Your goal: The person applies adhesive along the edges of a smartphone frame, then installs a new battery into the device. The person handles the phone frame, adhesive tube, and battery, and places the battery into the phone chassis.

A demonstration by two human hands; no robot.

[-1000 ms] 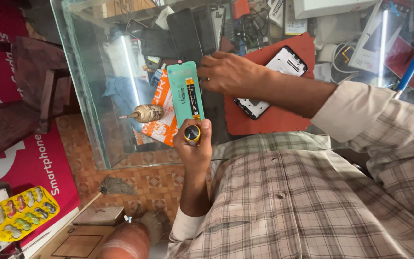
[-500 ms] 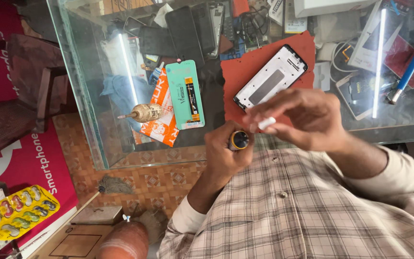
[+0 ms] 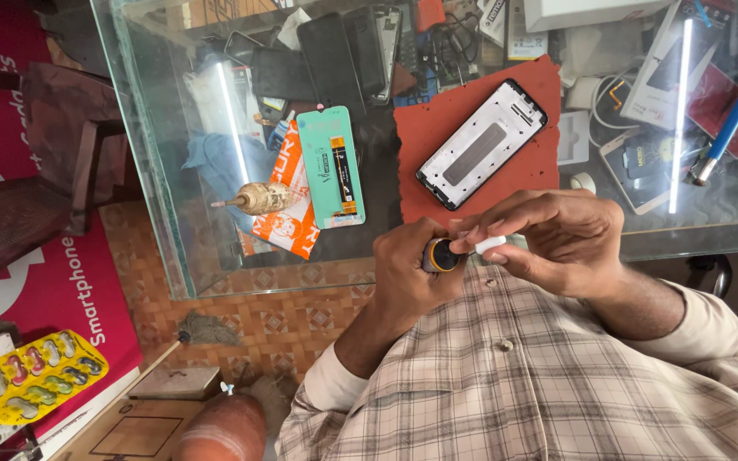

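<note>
My left hand (image 3: 412,277) is closed around a small black-and-yellow tool (image 3: 442,255) at the near edge of the glass table (image 3: 172,171). My right hand (image 3: 557,235) pinches a small white piece (image 3: 490,245) right against the tool's end. Both hands are held in front of my checked shirt. Beyond them, a phone frame (image 3: 482,143) lies on a red mat (image 3: 429,128). To its left, a teal phone panel (image 3: 330,166) with a thin orange strip rests partly on an orange packet (image 3: 288,213).
A small tan bottle with a nozzle (image 3: 258,199) lies left of the packet. Dark phones (image 3: 330,60), cables and boxes crowd the far side, and a blue-handled tool (image 3: 723,128) lies at right. A yellow tray (image 3: 36,388) sits on the floor at left, near a wooden chair (image 3: 36,196).
My left hand pulled the tool back from the teal panel to the table's near edge. My right hand left the red mat and now holds a white piece at the tool.
</note>
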